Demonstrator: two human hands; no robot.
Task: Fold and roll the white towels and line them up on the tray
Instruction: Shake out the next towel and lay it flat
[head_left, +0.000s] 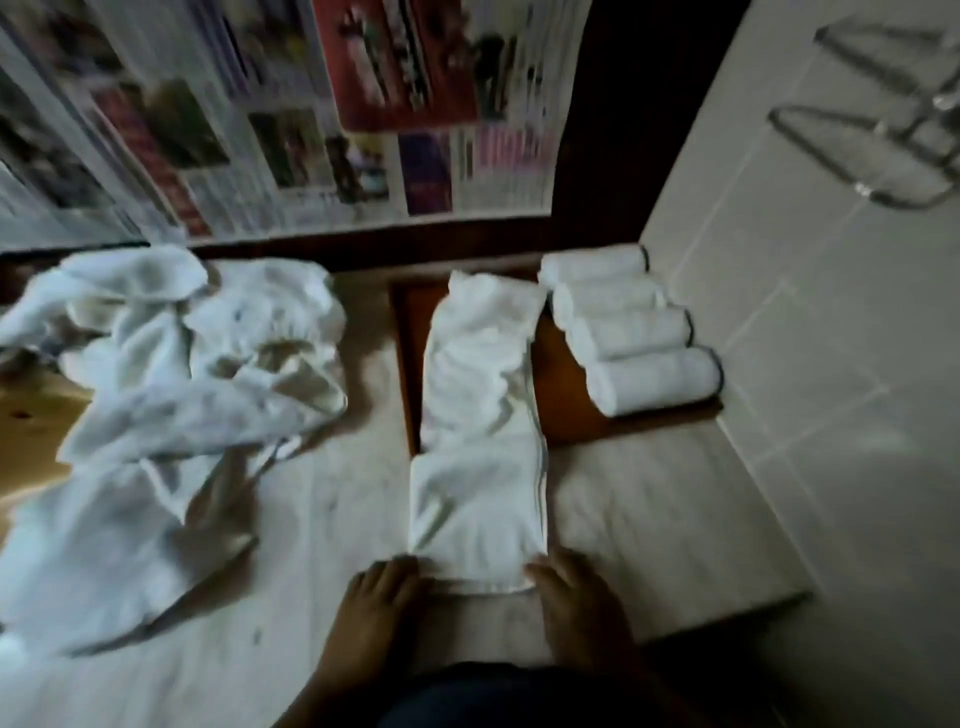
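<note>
1. The folded towel (480, 441) lies as a long narrow strip in the middle of the pale table (649, 519). Its far end rests over the wooden tray (563, 410) and its near end points toward the person.
2. The left hand (387, 584) touches the strip's near left corner, and the right hand (569, 590) touches the near right corner. Blur hides whether the fingers pinch the cloth or only press on it.
3. Four rolled towels (636, 332) lie side by side, touching, on the tray's right part, just beside the strip.
4. A loose heap of towels (171, 374) sprawls over the table's left side, apart from the strip.
5. Newspaper sheets (311, 119) lie at the back. A metal frame (883, 130) stands on the tiled floor (779, 291) to the right.
</note>
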